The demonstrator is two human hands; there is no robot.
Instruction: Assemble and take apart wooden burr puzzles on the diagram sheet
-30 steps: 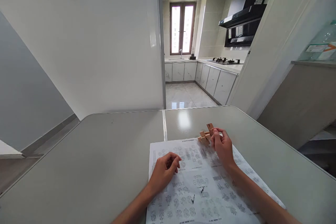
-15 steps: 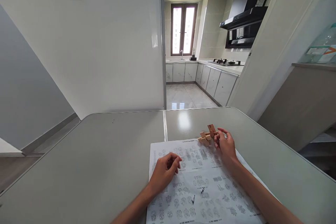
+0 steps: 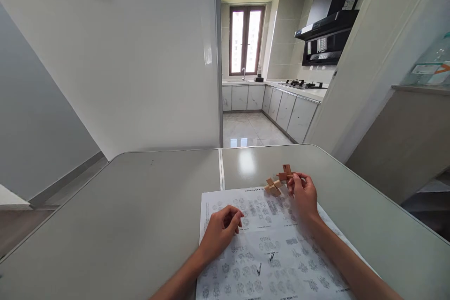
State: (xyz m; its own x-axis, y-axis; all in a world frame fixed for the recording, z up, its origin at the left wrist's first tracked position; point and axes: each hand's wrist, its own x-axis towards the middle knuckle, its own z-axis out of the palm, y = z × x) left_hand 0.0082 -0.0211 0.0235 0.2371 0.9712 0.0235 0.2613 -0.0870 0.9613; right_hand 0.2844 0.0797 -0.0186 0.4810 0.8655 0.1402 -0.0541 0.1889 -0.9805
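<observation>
My right hand [image 3: 304,191] pinches a reddish-brown wooden burr puzzle [image 3: 285,174] between thumb and fingers, near the top edge of the printed sheet [image 3: 253,234]. The fingers partly cover its right side. A lighter, pale wooden burr puzzle [image 3: 273,187] sits just to the left of it, at the sheet's upper edge. My left hand [image 3: 222,226] rests on the left part of the sheet, fingers loosely curled in, with nothing visible in them. Rows of small puzzle diagrams and two dark pen marks show on the paper.
The grey table [image 3: 140,225] has a pale seam [image 3: 221,168] running away from me. A white wall panel [image 3: 158,56] stands behind its left side. Beyond the doorway lies a kitchen with a stove [image 3: 303,84] and range hood [image 3: 326,23]. A plastic bottle [image 3: 431,65] stands on a ledge at right.
The reddish-brown puzzle has turned and shifted slightly right in my right hand, now showing apart from the pale one. My left hand has stayed put.
</observation>
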